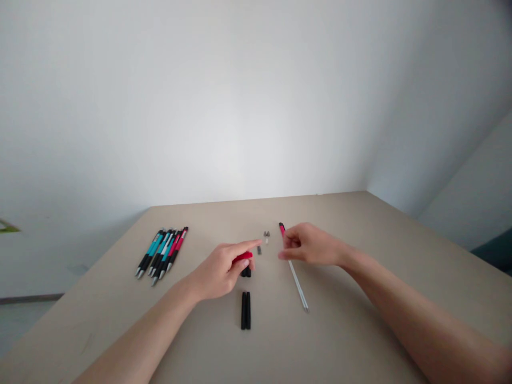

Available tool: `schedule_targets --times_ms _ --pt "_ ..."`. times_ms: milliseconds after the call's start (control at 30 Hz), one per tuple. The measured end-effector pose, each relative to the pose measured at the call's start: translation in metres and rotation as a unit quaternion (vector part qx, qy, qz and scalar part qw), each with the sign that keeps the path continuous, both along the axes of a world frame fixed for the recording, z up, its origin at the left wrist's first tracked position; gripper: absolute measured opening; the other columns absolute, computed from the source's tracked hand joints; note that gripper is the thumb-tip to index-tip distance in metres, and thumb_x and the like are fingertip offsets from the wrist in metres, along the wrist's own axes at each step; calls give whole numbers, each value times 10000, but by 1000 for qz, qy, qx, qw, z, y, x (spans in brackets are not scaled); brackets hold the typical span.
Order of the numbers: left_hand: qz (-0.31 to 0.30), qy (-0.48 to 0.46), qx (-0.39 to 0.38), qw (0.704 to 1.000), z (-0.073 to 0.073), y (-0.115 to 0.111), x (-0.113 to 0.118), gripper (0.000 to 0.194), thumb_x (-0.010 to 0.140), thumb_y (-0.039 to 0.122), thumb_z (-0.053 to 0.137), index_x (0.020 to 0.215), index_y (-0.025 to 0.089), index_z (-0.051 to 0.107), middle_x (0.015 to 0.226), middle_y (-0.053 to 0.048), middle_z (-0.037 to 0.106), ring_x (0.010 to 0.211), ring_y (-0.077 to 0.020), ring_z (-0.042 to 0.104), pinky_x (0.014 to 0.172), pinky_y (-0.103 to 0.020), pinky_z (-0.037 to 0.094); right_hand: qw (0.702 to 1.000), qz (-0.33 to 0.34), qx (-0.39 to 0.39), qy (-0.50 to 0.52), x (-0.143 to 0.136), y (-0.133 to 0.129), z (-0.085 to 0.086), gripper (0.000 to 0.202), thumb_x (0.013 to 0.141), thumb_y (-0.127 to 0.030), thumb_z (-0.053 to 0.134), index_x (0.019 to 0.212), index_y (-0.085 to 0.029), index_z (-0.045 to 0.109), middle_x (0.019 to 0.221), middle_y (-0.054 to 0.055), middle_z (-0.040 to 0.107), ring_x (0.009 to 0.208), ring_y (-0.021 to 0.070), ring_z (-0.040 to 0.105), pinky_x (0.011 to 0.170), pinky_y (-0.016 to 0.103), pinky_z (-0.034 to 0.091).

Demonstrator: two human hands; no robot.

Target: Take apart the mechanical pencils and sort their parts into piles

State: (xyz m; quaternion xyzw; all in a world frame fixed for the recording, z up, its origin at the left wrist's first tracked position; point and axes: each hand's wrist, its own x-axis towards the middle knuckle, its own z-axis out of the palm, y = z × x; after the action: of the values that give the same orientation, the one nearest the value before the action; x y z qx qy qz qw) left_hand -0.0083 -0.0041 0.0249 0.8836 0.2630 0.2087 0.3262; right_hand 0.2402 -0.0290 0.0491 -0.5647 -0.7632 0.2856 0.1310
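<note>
Beige table (360,256): two black grips (245,310), six pens (162,252).

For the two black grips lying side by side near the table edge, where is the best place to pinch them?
Probably mid-length on the black grips, coming from above with fingers across their outer sides: they lie flat, parallel and touching, ends pointing toward the person, with bare table on both sides.

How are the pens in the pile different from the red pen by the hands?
The pens in the pile are whole; the red pen is taken apart, its white refill sticking out. The pile is teal and red, untouched; the right hand rests on the red pen. All lie on the table.
</note>
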Motion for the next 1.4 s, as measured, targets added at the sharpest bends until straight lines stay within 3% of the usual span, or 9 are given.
schedule_targets --times_ms 167,300,400,567,667,867,1400 --pt "-6 -8 -16 1000 1 -1 2 519 886 176 442 1390 190 323 936 -48 698 701 -119 558 667 -222 426 981 46 157 106 -32 -10 -11 197 775 -294 611 931 -174 617 694 -12 599 563 90 491 566 202 363" --pt "4 -7 -28 1000 1 -2 4 516 874 175 481 1372 206 350 895 -30 699 764 -134 589 726 -243 437 967 98 201 120 -44 -15 -17 139 822 -279 577 883 -172 640 756 26 640 585 101 518 596 211 391" --pt "22 -10 -42 999 -1 -2 6 503 856 205 525 1343 210 395 841 -8 683 717 -123 590 704 -232 452 963 80 223 126 -45 -14 -18 147 851 -255 541 849 -160 653 727 31 649 595 105 536 601 211 393" --pt "118 -41 39 991 -6 4 4 302 804 266 613 1098 194 601 912 -34 673 773 -141 604 713 -236 479 969 -14 210 133 -40 -13 -16 167 855 -261 536 879 -174 676 701 14 663 568 101 528 576 207 382" --pt "163 -67 84 981 -6 8 3 150 827 263 592 941 179 643 871 -37 671 758 -139 599 668 -220 467 970 -42 204 125 -38 -11 -16 163 847 -252 541 858 -180 686 717 7 673 574 99 517 585 209 379" --pt "143 -95 121 978 -2 8 2 97 841 242 589 868 168 646 788 -20 642 656 -107 548 612 -202 426 979 -40 171 102 -37 -8 -19 188 851 -266 534 877 -192 704 712 5 675 589 103 521 588 215 367" --pt "122 -96 130 979 0 7 1 76 839 158 560 865 175 630 783 -10 611 672 -106 532 615 -206 405 982 -24 170 73 -35 -3 -26 155 819 -205 572 827 -206 727 667 -10 679 562 98 545 573 209 370"
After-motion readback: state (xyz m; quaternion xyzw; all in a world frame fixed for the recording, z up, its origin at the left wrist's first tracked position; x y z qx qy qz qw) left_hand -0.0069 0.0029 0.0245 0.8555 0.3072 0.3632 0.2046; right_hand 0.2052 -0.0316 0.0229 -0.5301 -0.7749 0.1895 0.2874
